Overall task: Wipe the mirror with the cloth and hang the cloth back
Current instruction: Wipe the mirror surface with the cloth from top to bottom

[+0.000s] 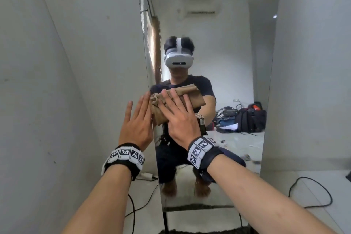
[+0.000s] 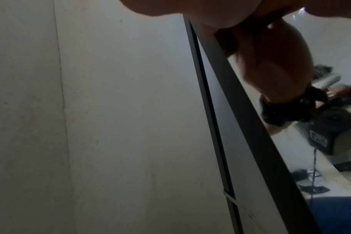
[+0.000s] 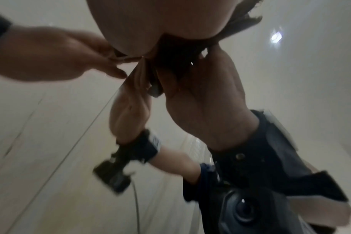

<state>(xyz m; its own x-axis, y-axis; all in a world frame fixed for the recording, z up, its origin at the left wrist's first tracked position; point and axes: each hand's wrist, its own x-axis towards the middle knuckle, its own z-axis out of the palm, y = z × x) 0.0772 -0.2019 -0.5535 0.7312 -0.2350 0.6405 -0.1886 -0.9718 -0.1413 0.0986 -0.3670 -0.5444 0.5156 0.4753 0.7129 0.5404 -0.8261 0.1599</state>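
A tall mirror (image 1: 228,53) leans upright between two white walls. A folded brown cloth (image 1: 158,114) lies flat against the glass near its left edge. My right hand (image 1: 178,118) presses on the cloth with straight, spread fingers. My left hand (image 1: 136,119) is flat with straight fingers at the mirror's left edge, just beside the cloth. In the left wrist view the mirror's dark edge (image 2: 240,110) runs down below my palm (image 2: 170,9). The right wrist view shows my right palm (image 3: 150,23) over the dark cloth (image 3: 176,63), with my left hand (image 3: 50,55) touching the mirror's edge.
A white wall (image 1: 66,81) stands close on the left, another on the right. Black cables (image 1: 311,192) loop on the floor at the right, and a white adapter (image 1: 146,175) with a cable lies by the mirror's left foot. Bags show in the reflection.
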